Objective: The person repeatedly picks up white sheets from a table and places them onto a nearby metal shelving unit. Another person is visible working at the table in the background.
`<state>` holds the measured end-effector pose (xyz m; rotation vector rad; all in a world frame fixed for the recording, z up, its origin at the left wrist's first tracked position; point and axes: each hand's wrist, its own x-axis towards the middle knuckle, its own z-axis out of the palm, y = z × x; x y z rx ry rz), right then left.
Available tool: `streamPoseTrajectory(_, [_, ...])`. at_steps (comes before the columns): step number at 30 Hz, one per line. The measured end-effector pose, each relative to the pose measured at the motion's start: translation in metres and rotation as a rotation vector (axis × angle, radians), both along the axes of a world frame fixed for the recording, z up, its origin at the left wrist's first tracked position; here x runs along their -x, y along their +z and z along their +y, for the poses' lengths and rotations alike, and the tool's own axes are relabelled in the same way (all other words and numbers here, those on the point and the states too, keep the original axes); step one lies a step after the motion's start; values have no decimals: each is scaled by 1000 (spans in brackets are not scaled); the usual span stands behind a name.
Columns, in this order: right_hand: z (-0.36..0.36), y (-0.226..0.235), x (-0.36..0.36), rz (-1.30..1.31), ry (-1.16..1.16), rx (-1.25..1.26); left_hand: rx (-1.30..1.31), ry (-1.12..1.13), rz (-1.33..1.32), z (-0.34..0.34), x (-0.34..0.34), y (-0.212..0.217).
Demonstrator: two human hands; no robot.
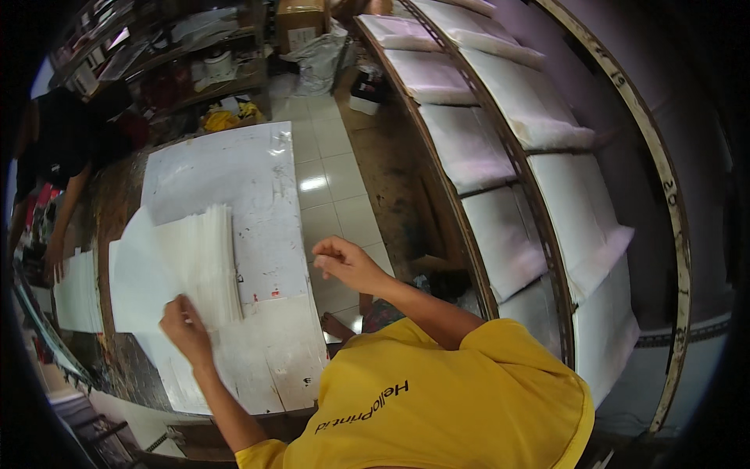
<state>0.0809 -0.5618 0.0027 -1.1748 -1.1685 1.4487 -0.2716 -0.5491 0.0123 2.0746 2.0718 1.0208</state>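
Observation:
My left hand [186, 327] is closed at the near edge of a thin, translucent white sheet [144, 246], pinching it. The sheet curves up on its left side and partly covers a thick stack of white sheets [207, 254] with uneven right edges. To the right, my right hand [344, 264] hangs in the air past the table's right edge. Its fingers are loosely bent and apart, with nothing visible between them. The stack lies on a stained white board [262, 187] that covers the tabletop.
A tall rack [500, 125] with sheet-covered shelves stands close on my right. Across the table, at the left, a person in dark clothes [62, 141] reaches toward another pile of white sheets [76, 293]. Cluttered shelves [187, 98] and a cardboard box [301, 17] are at the back.

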Motion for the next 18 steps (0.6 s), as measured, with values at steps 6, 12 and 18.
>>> streamPoseTrajectory(6, [-8,20,-10,116,-26,19,-29,-609,37,-22,-163,27])
streamPoseTrajectory(12, [-45,2,-74,-133,-381,42,43,-902,-105,-59,-239,14])
streamPoseTrajectory(18, [-85,-9,-173,-493,-559,146,135,-992,-188,-70,-237,10])
